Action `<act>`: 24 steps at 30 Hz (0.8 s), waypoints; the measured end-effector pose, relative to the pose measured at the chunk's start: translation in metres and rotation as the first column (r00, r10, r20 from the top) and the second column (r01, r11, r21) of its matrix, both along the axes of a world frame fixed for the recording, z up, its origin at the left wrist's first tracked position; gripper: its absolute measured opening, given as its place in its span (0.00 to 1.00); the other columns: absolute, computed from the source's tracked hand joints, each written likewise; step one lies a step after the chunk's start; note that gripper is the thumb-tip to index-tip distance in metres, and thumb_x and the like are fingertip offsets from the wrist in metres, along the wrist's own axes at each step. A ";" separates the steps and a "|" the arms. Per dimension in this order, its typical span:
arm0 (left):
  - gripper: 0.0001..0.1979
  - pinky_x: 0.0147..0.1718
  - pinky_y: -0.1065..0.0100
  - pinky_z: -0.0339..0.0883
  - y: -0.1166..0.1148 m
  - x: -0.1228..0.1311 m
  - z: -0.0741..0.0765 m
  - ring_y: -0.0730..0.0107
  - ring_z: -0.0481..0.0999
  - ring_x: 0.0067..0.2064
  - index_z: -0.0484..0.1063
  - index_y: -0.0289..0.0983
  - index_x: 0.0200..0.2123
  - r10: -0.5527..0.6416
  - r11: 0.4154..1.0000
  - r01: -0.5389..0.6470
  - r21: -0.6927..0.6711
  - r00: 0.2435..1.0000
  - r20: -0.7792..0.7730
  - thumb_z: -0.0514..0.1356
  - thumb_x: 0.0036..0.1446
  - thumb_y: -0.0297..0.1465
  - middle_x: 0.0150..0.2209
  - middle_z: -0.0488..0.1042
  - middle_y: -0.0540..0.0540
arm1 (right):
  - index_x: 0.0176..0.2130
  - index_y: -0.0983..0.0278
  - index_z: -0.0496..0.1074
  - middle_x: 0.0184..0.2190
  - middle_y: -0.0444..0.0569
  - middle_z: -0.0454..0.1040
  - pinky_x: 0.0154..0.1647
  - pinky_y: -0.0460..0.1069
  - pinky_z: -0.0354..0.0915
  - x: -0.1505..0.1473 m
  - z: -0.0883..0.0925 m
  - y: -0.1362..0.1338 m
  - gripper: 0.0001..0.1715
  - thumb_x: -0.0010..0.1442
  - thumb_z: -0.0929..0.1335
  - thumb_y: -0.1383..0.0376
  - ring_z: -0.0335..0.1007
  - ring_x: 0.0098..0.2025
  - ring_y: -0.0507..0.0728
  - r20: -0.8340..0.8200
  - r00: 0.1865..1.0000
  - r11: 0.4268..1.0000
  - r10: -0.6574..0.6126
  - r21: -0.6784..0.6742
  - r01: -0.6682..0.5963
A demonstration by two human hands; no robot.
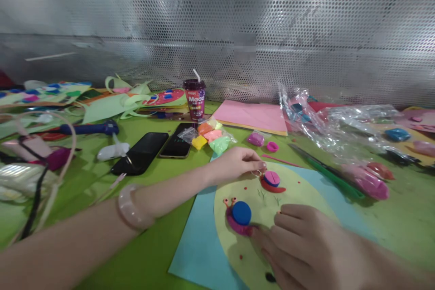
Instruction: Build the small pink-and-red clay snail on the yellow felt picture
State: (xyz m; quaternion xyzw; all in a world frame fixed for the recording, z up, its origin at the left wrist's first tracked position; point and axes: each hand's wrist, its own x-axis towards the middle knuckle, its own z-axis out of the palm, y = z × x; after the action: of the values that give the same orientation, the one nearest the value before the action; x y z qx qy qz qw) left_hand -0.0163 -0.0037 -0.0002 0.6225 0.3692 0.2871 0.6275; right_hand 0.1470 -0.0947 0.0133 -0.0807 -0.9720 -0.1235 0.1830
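A blue sheet (193, 247) with a pale yellow oval (231, 253) lies on the green table. On the oval are a purple clay snail with a blue round shell (241, 213) and a red clay snail with a pink-topped shell (272, 178). My left hand (239, 163) is at the head of the red snail, thumb and fingertips closed together around something too small to make out. My right hand (302, 240) rests over the oval, fingers curled, its index fingertip at the tail of the purple snail. Whatever it may hold is hidden. Small red dots and green grass strokes mark the oval.
Two dark phones (142, 152), bagged colored clay (214, 136) and a lidded cup (196, 99) stand or lie beyond my left arm. Pink paper (253, 115) is at the back. Green-handled scissors (335, 176) and plastic bags (360, 120) are at the right.
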 end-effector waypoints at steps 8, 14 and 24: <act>0.06 0.32 0.73 0.66 0.000 0.000 -0.001 0.77 0.73 0.30 0.72 0.32 0.29 -0.002 1.000 0.002 -0.004 1.000 0.008 0.59 0.55 0.30 0.32 0.75 0.44 | 0.29 0.71 0.73 0.18 0.46 0.63 0.17 0.51 0.44 0.002 -0.002 0.001 0.11 0.54 0.62 0.74 0.51 0.19 0.52 -0.008 1.000 1.000 0.002 0.007 -0.002; 0.06 0.32 0.72 0.66 0.000 0.000 -0.001 0.76 0.73 0.30 0.73 0.32 0.30 -0.007 1.000 0.007 0.014 1.000 -0.009 0.59 0.55 0.30 0.32 0.76 0.44 | 0.32 0.73 0.73 0.19 0.47 0.66 0.15 0.51 0.46 0.000 0.001 0.002 0.12 0.55 0.60 0.75 0.53 0.18 0.53 -0.001 1.000 1.000 0.009 -0.005 -0.009; 0.05 0.32 0.72 0.67 -0.001 0.001 0.000 0.76 0.73 0.30 0.72 0.32 0.29 0.012 1.000 -0.012 0.002 1.000 0.002 0.60 0.54 0.29 0.32 0.76 0.44 | 0.29 0.68 0.69 0.19 0.45 0.64 0.17 0.50 0.46 0.002 -0.004 0.002 0.11 0.57 0.60 0.74 0.53 0.19 0.52 0.017 1.000 1.000 -0.020 -0.019 0.020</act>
State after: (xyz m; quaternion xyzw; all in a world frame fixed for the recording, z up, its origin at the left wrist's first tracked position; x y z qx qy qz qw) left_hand -0.0158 -0.0042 -0.0006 0.6207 0.3720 0.2920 0.6254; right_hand 0.1485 -0.0925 0.0097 -0.0912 -0.9738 -0.1166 0.1726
